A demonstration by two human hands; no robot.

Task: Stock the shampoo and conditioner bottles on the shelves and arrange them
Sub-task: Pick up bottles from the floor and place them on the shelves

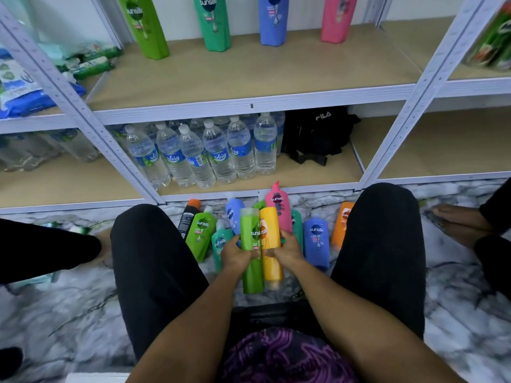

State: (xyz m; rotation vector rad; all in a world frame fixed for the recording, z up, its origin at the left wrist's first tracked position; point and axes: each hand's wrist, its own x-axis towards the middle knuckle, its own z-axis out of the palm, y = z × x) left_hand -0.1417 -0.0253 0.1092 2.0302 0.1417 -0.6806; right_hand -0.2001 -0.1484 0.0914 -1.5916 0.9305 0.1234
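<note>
Curling round the green bottle, the left hand grips its middle; the right hand likewise wraps the yellow bottle. Both bottles touch side by side, long axes running near to far, caps pointing near. Forearms reach forward between the knees, over loose bottles on the marble floor below the shelf.

tops of the four shelf bottles cut off above, blurred packets far left, teal bottle half hidden behind left hand
</note>
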